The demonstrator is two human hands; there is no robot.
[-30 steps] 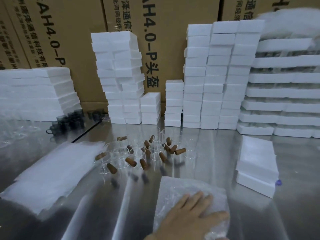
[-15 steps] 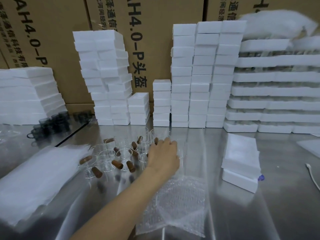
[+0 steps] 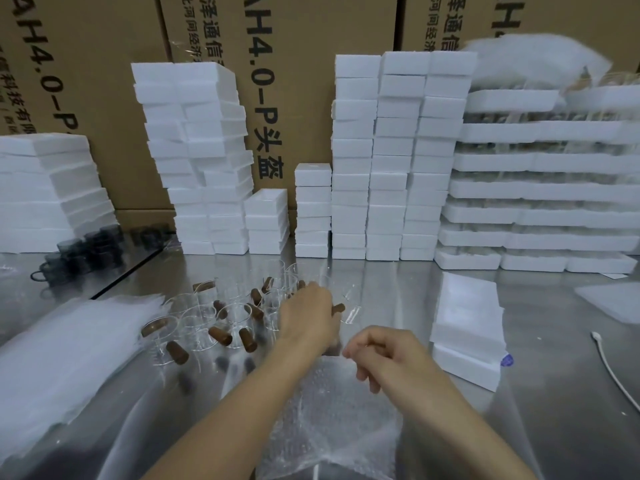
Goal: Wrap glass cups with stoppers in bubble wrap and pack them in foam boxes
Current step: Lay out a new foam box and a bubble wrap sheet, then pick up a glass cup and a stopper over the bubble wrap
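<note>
Grabbing the next one
Left hand (image 3: 308,315) has fingers curled round a glass cup (image 3: 341,309); right hand (image 3: 381,355) hangs loose, empty, over the bubble wrap (image 3: 329,410). Lift straight, mind the other cups (image 3: 235,317).

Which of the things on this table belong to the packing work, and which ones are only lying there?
For the job: glass cups with stoppers; bubble wrap nearest the person; foam boxes stacked at the back; small foam box pile at the right.

Just lying about: dark cups at the far left; white cable at the right edge; cardboard cartons behind.
</note>
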